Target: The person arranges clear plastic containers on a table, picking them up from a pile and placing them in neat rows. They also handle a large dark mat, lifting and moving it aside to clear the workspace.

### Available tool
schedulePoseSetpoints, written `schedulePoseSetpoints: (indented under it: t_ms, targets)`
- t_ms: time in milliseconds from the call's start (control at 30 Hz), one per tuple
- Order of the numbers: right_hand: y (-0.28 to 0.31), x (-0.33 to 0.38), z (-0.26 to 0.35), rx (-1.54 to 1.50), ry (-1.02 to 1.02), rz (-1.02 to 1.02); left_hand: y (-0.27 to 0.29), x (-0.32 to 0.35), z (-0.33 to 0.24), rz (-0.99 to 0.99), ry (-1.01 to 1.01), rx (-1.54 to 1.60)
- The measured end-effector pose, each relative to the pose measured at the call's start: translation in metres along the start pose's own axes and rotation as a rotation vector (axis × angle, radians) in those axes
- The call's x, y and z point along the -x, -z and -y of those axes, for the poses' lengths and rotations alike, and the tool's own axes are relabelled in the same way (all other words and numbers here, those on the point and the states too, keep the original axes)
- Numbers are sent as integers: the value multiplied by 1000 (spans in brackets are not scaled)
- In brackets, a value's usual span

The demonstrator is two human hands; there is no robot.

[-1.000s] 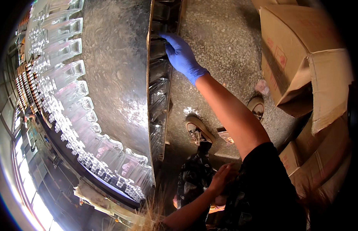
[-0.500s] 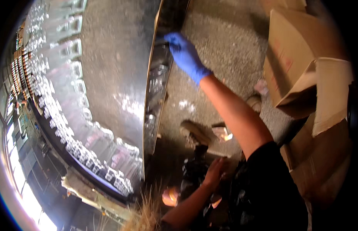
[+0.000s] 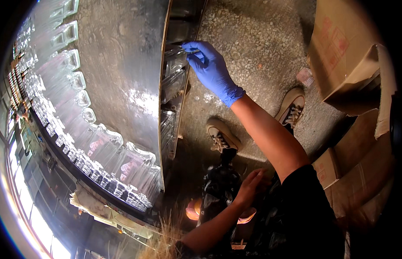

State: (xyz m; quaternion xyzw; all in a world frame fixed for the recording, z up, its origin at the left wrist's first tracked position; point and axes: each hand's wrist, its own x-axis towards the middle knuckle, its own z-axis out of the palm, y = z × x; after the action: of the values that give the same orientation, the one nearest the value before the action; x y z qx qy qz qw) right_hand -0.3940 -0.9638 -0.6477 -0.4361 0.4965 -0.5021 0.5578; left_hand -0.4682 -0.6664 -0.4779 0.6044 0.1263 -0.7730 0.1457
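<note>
Along the left side of the frame stands a curved row of clear glass bottles (image 3: 75,122), some with pink marks. Next to it is a shiny dark table top (image 3: 119,64). Just right of the table's edge, above the middle of the frame, one clear bottle (image 3: 175,52) leans in a narrow tray (image 3: 182,111) with more glass below it. It looks like thick, hard glass, so I think it is a bit heavy. It will not bend, it may slide on a smooth glove, and it could chip if it knocks another. The best hold is probably around its flat sides, near the middle.

The right hand (image 3: 213,71), in a blue glove, is at the end of that bottle. Its fingers are bent and its thumb is near them, with a small gap showing. The tray is dark there, so I cannot tell if it really grips the glass.

Low in the middle, past one shoe (image 3: 222,134), the bare left hand (image 3: 252,185) hangs over the lap, fingers a little bent. I cannot tell if it has anything. At the right is an open cardboard box (image 3: 345,56).
</note>
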Motion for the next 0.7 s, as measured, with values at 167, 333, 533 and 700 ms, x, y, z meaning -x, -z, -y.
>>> schedulePoseSetpoints:
  t_ms: [167,333,533,700]
  targets:
    - [-12,5,-12,19,10,17,-9,16,-30,-5,138,192]
    - [-11,10,-22,133,12,-23,-4,13,-19,-2,121,300]
    - [-7,37,-7,-57,26,48,2,12,4,9,109,388]
    - [-26,149,-19,295,8,425,3,7,26,4,48,447]
